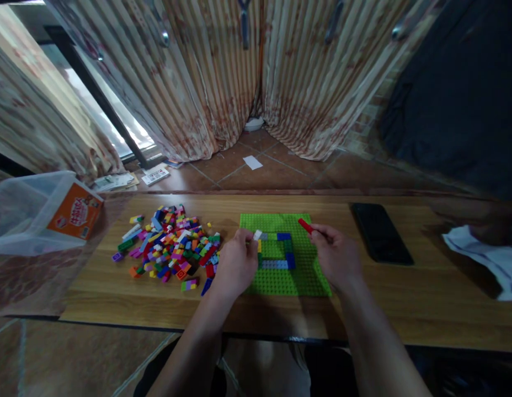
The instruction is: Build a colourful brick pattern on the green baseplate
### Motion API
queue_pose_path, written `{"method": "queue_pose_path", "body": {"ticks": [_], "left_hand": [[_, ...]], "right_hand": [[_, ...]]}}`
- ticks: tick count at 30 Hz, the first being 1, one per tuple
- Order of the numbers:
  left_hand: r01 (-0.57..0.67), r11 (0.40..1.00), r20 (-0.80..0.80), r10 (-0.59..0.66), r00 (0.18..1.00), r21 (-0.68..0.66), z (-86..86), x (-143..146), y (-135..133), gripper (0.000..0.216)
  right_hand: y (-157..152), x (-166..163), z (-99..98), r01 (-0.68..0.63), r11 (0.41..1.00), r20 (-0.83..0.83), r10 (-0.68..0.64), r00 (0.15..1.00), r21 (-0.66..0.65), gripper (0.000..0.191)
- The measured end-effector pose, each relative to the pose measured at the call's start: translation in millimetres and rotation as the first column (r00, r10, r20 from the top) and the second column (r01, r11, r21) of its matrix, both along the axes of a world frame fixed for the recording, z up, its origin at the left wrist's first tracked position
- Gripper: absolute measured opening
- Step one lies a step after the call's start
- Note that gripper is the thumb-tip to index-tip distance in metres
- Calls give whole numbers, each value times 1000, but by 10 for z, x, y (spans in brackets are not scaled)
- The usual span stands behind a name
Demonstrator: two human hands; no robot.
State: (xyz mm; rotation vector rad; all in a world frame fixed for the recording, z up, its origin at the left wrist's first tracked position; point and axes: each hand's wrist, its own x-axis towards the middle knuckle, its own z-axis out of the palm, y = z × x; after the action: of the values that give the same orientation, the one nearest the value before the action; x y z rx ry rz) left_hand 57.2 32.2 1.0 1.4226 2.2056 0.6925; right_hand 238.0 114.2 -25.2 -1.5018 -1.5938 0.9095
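Observation:
A green studded baseplate (314, 281) lies on the wooden table in front of me. On it, blue (284, 236), light grey-blue (275, 264), yellow and green bricks form a rough rectangular outline. My left hand (238, 262) is closed over the plate's left side, with a small white brick (257, 235) at its fingertips. Over the right side of the plate, my right hand (337, 256) pinches one end of a long red brick (304, 225). That brick points up and left, apart from the plate. My left fingers partly hide the outline's left side.
A heap of mixed loose bricks (173, 242) covers the table left of the plate. To the right lies a black phone (380, 232), with a white cloth (483, 256) farther out. A clear plastic bin (28, 212) with an orange label stands at the far left.

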Motion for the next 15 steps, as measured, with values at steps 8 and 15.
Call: {"method": "queue_pose_path", "body": {"ticks": [8,15], "left_hand": [[-83,981,151,56,987,176,-62,-125,12,9],[-315,882,533,89,842,351,-25,-355,-8,17]], "right_hand": [[-16,-47,71,61,997,-144,-53,988,46,33],[-228,-309,222,-139,987,-247,154,957,78,27]]}}
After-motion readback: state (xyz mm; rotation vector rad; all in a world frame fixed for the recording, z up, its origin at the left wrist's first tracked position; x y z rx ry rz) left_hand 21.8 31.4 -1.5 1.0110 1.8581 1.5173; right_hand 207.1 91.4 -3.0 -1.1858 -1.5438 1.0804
